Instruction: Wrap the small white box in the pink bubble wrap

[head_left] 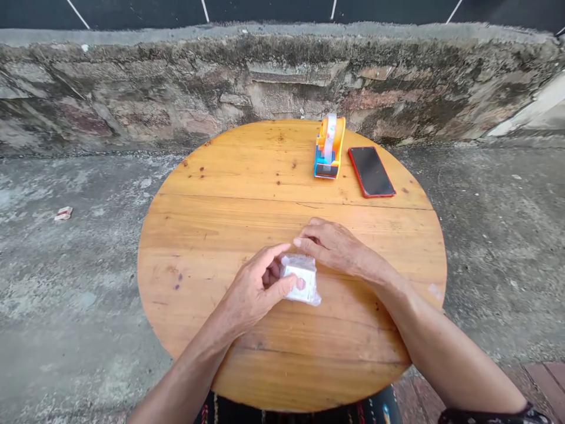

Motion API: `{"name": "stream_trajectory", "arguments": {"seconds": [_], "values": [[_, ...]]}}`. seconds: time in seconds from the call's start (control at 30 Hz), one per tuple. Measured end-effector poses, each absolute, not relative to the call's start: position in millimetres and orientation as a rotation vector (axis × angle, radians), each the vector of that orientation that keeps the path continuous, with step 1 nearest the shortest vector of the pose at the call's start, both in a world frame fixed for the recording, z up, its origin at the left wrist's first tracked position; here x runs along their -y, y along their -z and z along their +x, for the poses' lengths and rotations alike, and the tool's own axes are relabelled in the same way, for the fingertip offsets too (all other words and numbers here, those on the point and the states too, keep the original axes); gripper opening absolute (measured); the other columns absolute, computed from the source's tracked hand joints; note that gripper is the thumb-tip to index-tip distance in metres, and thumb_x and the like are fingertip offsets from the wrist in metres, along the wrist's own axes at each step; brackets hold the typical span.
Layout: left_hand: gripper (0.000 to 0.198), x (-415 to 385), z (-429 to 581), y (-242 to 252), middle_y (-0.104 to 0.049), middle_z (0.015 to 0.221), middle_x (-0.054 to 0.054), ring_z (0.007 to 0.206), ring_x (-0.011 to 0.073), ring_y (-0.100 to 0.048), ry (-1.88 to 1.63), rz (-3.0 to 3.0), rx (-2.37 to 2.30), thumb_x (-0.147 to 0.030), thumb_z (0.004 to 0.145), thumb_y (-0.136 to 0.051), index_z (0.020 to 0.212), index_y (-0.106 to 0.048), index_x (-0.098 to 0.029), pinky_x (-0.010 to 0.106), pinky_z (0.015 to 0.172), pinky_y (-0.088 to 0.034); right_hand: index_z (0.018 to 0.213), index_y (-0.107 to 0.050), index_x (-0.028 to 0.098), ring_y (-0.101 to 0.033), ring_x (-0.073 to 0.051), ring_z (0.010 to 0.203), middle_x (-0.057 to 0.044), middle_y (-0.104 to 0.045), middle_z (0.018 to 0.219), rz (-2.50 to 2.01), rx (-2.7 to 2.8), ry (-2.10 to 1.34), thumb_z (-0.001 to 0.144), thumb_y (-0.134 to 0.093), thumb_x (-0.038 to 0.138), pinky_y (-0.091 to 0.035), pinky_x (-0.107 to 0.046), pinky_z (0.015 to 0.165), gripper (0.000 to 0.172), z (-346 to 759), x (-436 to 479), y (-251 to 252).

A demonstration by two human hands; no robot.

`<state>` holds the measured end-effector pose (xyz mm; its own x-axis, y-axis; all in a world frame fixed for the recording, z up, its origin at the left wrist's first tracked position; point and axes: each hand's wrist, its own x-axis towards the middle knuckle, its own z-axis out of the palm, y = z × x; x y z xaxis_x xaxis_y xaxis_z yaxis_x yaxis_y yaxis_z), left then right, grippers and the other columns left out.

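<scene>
A small white box wrapped in clear plastic (303,282) lies near the middle of a round wooden table (212,218). My left hand (256,288) grips the box from its left side, thumb pressed on its front and fingers curled over the top. My right hand (335,247) rests over the box's far upper edge, fingers bent and touching the plastic wrap there.
An orange and blue tape dispenser (329,147) stands at the table's far side, with a red-edged phone (371,171) lying face up just right of it. A rough stone wall (176,88) runs behind. Concrete ground surrounds the table, with a scrap of litter (63,213) at left.
</scene>
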<state>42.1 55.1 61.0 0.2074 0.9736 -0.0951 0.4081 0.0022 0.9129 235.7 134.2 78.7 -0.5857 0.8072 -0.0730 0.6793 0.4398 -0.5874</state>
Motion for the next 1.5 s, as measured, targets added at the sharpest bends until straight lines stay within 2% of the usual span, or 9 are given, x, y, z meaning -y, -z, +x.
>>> {"name": "stream_trajectory", "arguments": {"seconds": [0.13,0.33,0.57,0.77,0.9,0.97,1.13,1.33,1.5], "values": [[0.051,-55,42,-60,-0.061,0.096,0.001,0.076,0.0125,-0.055,-0.778,1.516,-1.342,-0.032,0.080,-0.066,0.128,-0.053,-0.023,0.026,0.068,-0.046,0.081,-0.060,0.017,-0.052,-0.013,0.068,-0.002,-0.060,0.078,-1.277,2.357,-1.033,0.089,-0.054,0.041,-0.036,-0.025,0.061,0.026,239,-136,-76],[0.050,-52,45,-55,-0.061,0.096,0.001,0.075,0.0120,-0.054,-0.808,1.553,-1.384,-0.027,0.081,-0.064,0.129,-0.051,-0.022,0.026,0.068,-0.046,0.082,-0.060,0.018,-0.050,-0.011,0.063,0.002,-0.059,0.070,-1.228,2.232,-1.215,0.084,-0.055,0.024,-0.035,-0.024,0.058,0.008,245,-139,-68],[0.050,-50,53,-57,-0.062,0.096,0.001,0.073,0.0117,-0.054,-0.841,1.568,-1.454,-0.022,0.079,-0.061,0.127,-0.050,-0.020,0.026,0.066,-0.046,0.078,-0.062,0.017,-0.051,-0.011,0.065,0.001,-0.060,0.072,-1.157,2.141,-1.210,0.082,-0.054,0.017,-0.037,-0.024,0.061,0.009,244,-136,-66],[0.054,-51,51,-57,-0.062,0.097,0.002,0.076,0.0128,-0.056,-0.821,1.557,-1.433,-0.028,0.078,-0.066,0.129,-0.050,-0.022,0.026,0.068,-0.047,0.076,-0.063,0.017,-0.057,-0.013,0.071,0.000,-0.064,0.076,-1.150,2.170,-1.083,0.081,-0.055,0.016,-0.041,-0.026,0.067,0.009,239,-127,-77],[0.050,-52,49,-54,-0.061,0.091,0.002,0.080,0.0151,-0.058,-0.814,1.588,-1.428,-0.031,0.080,-0.066,0.127,-0.052,-0.022,0.029,0.073,-0.048,0.076,-0.063,0.018,-0.058,-0.012,0.070,0.000,-0.066,0.075,-1.145,2.172,-1.065,0.081,-0.056,0.017,-0.041,-0.025,0.067,0.009,238,-123,-79],[0.048,-52,48,-53,-0.061,0.096,0.004,0.085,0.0165,-0.058,-0.833,1.633,-1.417,-0.032,0.080,-0.066,0.126,-0.053,-0.022,0.031,0.078,-0.048,0.078,-0.065,0.018,-0.059,-0.012,0.070,0.001,-0.067,0.074,-1.144,2.154,-1.106,0.082,-0.055,0.017,-0.042,-0.025,0.067,0.011,238,-121,-79],[0.049,-53,47,-54,-0.055,0.128,0.009,0.113,0.0229,-0.053,-0.849,1.736,-1.414,-0.027,0.081,-0.064,0.128,-0.051,-0.022,0.039,0.096,-0.044,0.078,-0.066,0.018,-0.061,-0.012,0.070,0.001,-0.068,0.074,-1.130,2.136,-1.158,0.083,-0.054,0.016,-0.043,-0.024,0.066,0.013,239,-117,-81],[0.058,-54,48,-53,-0.055,0.133,0.010,0.119,0.0237,-0.052,-0.820,1.707,-1.333,-0.029,0.084,-0.061,0.139,-0.043,-0.022,0.041,0.102,-0.041,0.078,-0.067,0.018,-0.061,-0.012,0.070,0.001,-0.069,0.075,-1.082,2.129,-1.198,0.083,-0.054,0.015,-0.044,-0.024,0.068,0.015,243,-114,-84],[0.054,-55,51,-51,-0.058,0.130,0.008,0.116,0.0232,-0.055,-0.848,1.730,-1.314,-0.027,0.085,-0.059,0.136,-0.047,-0.021,0.038,0.100,-0.042,0.078,-0.067,0.018,-0.061,-0.012,0.071,0.001,-0.068,0.076,-1.048,2.080,-1.239,0.083,-0.055,0.015,-0.045,-0.023,0.067,0.014,246,-112,-81]]}}
